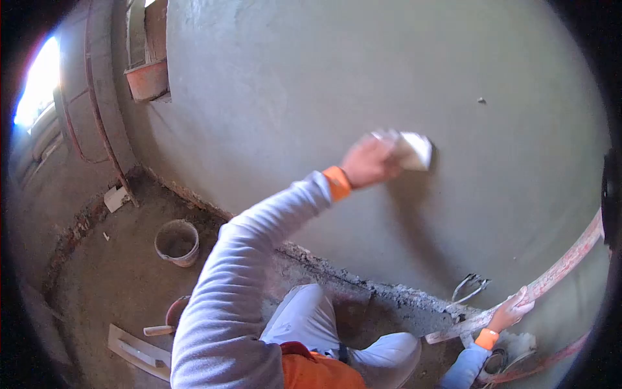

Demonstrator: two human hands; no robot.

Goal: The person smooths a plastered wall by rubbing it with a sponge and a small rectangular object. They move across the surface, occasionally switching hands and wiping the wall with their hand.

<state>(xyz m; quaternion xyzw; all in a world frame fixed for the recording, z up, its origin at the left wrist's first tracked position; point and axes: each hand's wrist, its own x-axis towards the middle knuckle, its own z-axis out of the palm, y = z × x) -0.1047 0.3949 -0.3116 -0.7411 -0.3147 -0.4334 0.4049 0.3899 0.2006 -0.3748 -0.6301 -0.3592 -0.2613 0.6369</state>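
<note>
Left hand (372,162) at the grey wall (291,97), right hand (510,312) on a long bar (562,267)

Nearest is the person's own body, with an orange vest (321,373) and bent knees (385,353), low beside the wall. The right hand is closed around the long bar, which slants upward near the wall; I suppose this grip keeps the bar steady or gives some support. The left hand is blurred, but it appears closed around a white block (418,151). This block is at the grey wall, touching it or almost, I cannot say which; it is held with the arm stretched, perhaps so that its flat side can meet the surface.

On the floor (123,285), to the left, lies a flat float (123,345), maybe put there to be within reach. Near it is a dark red bowl (173,312), partly covered by the sleeve (223,298), so its content is hidden. Farther stands an upright bucket (184,259); its inside looks grey and coated, but whether some material lies at the bottom, I cannot tell. Farthest, a reddish tub (148,81) sits in a wall opening (136,32), and its content does not show
</note>
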